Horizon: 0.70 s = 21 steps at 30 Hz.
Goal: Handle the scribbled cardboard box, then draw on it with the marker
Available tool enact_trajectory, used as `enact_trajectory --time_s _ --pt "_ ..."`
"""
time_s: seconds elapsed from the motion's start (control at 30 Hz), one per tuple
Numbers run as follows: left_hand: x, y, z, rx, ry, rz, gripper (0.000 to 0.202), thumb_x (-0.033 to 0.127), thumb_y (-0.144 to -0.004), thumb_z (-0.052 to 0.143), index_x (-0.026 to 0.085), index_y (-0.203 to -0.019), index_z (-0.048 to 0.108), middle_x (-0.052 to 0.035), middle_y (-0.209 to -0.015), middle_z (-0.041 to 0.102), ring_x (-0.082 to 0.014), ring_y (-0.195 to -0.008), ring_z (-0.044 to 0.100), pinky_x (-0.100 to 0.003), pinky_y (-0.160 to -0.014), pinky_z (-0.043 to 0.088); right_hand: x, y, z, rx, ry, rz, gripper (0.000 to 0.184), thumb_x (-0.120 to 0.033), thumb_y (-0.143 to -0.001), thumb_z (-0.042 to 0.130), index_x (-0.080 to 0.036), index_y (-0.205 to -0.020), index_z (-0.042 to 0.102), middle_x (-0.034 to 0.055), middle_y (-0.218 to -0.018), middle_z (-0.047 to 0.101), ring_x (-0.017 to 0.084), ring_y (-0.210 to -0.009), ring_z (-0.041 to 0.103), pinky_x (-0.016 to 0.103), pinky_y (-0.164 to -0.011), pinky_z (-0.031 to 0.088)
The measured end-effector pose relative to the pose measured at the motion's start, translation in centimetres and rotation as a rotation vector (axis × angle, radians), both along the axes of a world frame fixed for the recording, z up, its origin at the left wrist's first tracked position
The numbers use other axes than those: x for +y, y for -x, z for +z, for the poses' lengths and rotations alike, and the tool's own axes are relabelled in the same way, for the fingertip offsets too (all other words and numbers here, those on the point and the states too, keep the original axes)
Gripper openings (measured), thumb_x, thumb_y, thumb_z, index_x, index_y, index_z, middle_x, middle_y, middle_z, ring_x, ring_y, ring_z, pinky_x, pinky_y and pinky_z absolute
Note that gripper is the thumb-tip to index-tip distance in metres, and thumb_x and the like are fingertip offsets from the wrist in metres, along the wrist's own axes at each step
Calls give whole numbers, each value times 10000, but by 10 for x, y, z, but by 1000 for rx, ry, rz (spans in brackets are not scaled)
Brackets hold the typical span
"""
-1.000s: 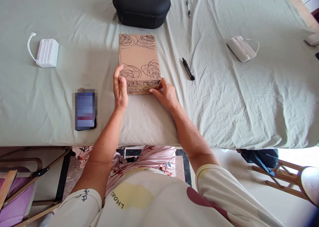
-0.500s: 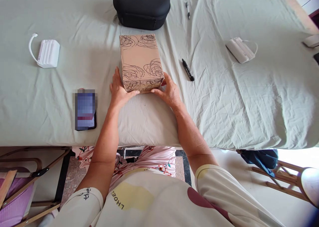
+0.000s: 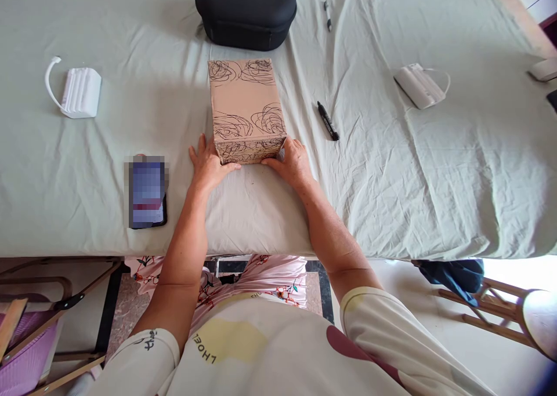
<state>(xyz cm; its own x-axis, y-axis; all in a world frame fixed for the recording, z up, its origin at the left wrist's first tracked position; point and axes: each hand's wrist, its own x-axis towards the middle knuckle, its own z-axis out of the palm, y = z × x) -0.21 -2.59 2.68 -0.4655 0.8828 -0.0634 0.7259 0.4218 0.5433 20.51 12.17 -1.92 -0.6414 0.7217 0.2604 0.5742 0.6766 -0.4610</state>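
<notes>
A brown cardboard box (image 3: 244, 103) lies on the cloth in front of me, with black scribbled loops in the corners of its top and across its near side. My left hand (image 3: 208, 163) grips the near left corner, thumb along the bottom of the near side and fingers at the left side. At the near right corner, my right hand (image 3: 293, 159) holds the box the same way, its fingers partly hidden beside it. A black marker (image 3: 328, 121) lies to the right of the box.
Behind the box sits a black zip case (image 3: 246, 13). A pen (image 3: 327, 17) lies to its right. White power banks rest at left (image 3: 82, 93) and right (image 3: 420, 86). A phone (image 3: 148, 194) with a blurred screen is near the front edge of the cloth-covered table (image 3: 391, 210).
Both hands have slid slightly toward me along the box's sides, and the left fingers are spread a little more. The box has hardly moved.
</notes>
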Motion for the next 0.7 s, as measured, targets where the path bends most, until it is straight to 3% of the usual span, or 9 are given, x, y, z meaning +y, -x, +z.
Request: enact_trajectory --time_s 0.3,0.5,0.6,0.7 --pt "4 18 -27 -173 -212 -46 823 395 -735 921 321 -1492 608 -128 -1675 530 -422 -1708 184 -735 -1345 -134 4 -6 -2 140 10 21 720 -655 -869 775 -208 -1415 631 99 -1014 757 310 -1014 696 494 -1013 531" --pt "3 19 -30 -207 -250 -51 808 491 -726 919 318 -1460 628 -123 -1650 555 -424 -1705 190 -714 -1353 -146 4 -9 4 155 21 28 729 -729 -872 744 -203 -1369 660 86 -955 749 290 -957 692 479 -994 538" --pt "1 18 -27 -193 -222 -50 852 492 -702 943 308 -1469 621 -143 -1654 546 -456 -1705 160 -730 -1355 -124 3 -13 14 205 30 50 805 -844 -892 633 -210 -1388 649 102 -1025 753 284 -997 696 470 -1014 549" --pt "0 16 -20 -223 -259 -79 977 559 -690 952 300 -1541 547 -143 -1732 441 -448 -1713 134 -696 -1384 -52 -1 -15 26 326 -2 63 951 -936 -892 493 -226 -1522 552 140 -1266 721 307 -1136 684 502 -1031 564"
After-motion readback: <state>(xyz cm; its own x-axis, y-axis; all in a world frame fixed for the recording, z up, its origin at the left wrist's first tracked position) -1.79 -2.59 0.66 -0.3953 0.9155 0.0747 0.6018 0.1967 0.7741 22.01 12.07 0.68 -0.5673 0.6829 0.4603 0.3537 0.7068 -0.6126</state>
